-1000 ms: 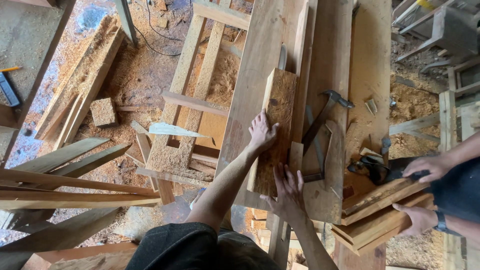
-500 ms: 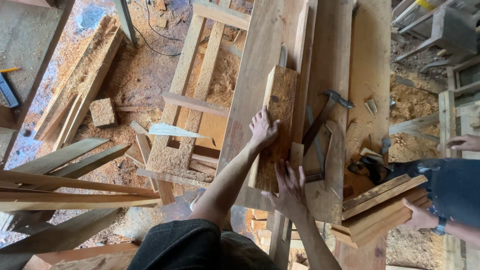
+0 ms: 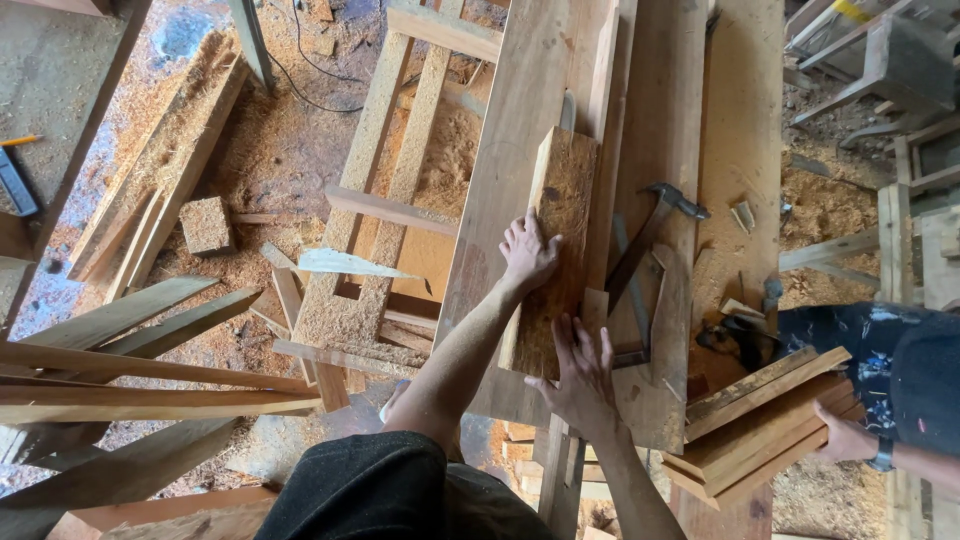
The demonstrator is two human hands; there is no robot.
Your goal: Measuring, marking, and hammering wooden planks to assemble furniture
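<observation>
On workbench [image 3: 740, 150], left hand [image 3: 527, 252] lies flat, fingers spread, on wood block [image 3: 560, 200]; right hand [image 3: 580, 375] open, pressing block's near end; hammer [image 3: 650, 225] just beside

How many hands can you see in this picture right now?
3. The person's left hand lies flat on the wood block; the right hand presses its near end; a co-worker's hand grips the stacked boards at right. Their other hand may be hidden.

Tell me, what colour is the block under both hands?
Speckled yellowish-brown wood block, seen best in the head view.
</observation>
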